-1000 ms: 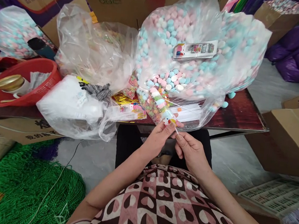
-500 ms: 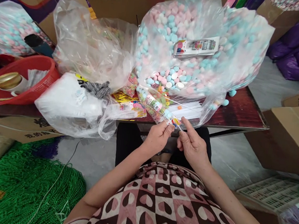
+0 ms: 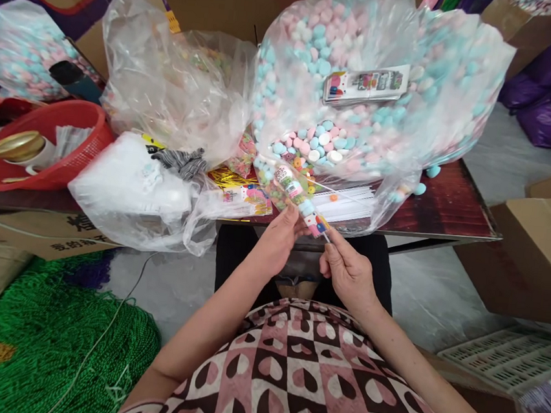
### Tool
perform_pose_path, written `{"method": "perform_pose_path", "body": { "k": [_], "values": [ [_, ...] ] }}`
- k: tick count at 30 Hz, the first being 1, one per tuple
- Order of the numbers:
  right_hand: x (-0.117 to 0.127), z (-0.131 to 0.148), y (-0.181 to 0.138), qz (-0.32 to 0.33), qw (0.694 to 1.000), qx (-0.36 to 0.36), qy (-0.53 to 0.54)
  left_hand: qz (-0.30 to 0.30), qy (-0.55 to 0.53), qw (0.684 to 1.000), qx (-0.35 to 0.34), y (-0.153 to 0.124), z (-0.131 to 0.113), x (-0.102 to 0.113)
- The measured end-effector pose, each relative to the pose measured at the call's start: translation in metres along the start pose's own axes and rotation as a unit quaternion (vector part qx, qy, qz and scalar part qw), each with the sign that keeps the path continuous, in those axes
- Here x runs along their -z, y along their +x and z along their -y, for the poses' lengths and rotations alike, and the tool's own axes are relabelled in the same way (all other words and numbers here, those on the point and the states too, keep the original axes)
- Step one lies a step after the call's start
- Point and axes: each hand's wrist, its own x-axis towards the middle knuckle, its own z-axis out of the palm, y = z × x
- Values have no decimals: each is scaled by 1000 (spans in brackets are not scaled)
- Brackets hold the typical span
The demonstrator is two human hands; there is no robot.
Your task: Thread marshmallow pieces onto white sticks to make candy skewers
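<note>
My left hand [image 3: 280,236] is closed round a narrow clear packet of pastel sweets [image 3: 296,192], held slanted just in front of the table edge. My right hand [image 3: 345,268] pinches the packet's lower end, near a thin white stick poking from it. Directly behind stands a big clear bag of pink, blue and white sweets [image 3: 364,98] with a stack of printed cards [image 3: 365,84] lying in it. White sticks [image 3: 348,204] lie on the table under the bag's edge.
A red basket [image 3: 43,139] with a gold-lidded jar sits at the left. Crumpled clear bags [image 3: 169,92] and a white bag [image 3: 125,192] crowd the dark red table [image 3: 445,210]. Cardboard boxes [image 3: 539,251] stand at right; green bead strings [image 3: 53,334] lie lower left.
The packet dipped towards the table half a second ago and now is raised again. My right hand's fingers went from stretched to pinched at the packet's end.
</note>
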Motion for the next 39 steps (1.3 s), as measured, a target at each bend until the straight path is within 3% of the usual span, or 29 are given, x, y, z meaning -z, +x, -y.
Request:
{"method": "perform_pose_path", "body": {
  "k": [4, 10, 15, 17, 20, 23, 25, 27, 29, 32, 34, 35, 37, 39],
  "values": [
    [-5, 6, -3, 27, 1000, -6, -6, 7, -105, 993, 48, 4, -4, -16],
    [-10, 7, -3, 20, 1000, -12, -9, 22, -118, 990, 69, -5, -1, -26],
    [15, 13, 7, 129, 991, -18, -15, 17, -117, 991, 70, -9, 1, -11],
    [29, 17, 17, 90, 996, -25, -12, 26, -117, 990, 69, -12, -1, -6],
    [40, 23, 33, 0, 994, -62, 90, 120, -121, 977, 131, -18, -2, -8],
    [34, 33, 43, 77, 967, -127, 208, 246, -126, 937, 214, -24, 0, -15],
    [23, 40, 46, 130, 948, -162, 243, 286, -104, 925, 227, -27, 2, -18],
    [7, 44, 45, 115, 946, -165, 255, 263, -27, 944, 197, -27, 4, -16],
    [-10, 44, 43, 45, 955, -137, 261, 174, 126, 969, 125, -25, 4, -11],
    [-29, 40, 41, -56, 961, -93, 253, -3, 345, 938, -1, -22, 3, -2],
    [-30, 39, 42, -67, 964, -89, 243, -26, 358, 933, -22, -21, 1, 5],
    [-26, 39, 44, -39, 965, -98, 242, 12, 319, 948, 1, -22, -1, 8],
    [-15, 42, 47, 68, 958, -126, 249, 148, 176, 969, 94, -23, -4, 14],
    [-6, 46, 52, 167, 943, -140, 253, 269, 34, 945, 186, -26, -9, 19]
  ]
}}
